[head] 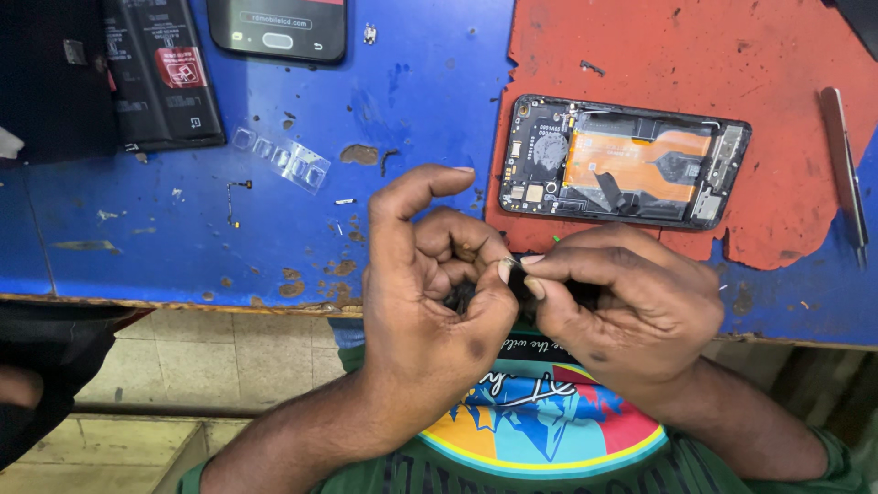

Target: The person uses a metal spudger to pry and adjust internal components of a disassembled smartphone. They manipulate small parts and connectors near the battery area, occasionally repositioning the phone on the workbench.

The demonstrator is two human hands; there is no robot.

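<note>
The opened phone [625, 163] lies far right on the red patch of the worn blue bench [183, 247], back cover off, its frame holding the orange flex and boards. Nearer, the left hand [437, 302] and right hand [622, 306] meet, fingertips pinching a small dark part [514, 274], too hidden to identify.

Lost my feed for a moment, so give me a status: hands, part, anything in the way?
Left hand and right hand pinch one small dark part between fingertips at the bench edge. Opened phone lies just beyond on the red mat. Nothing blocking.
</note>
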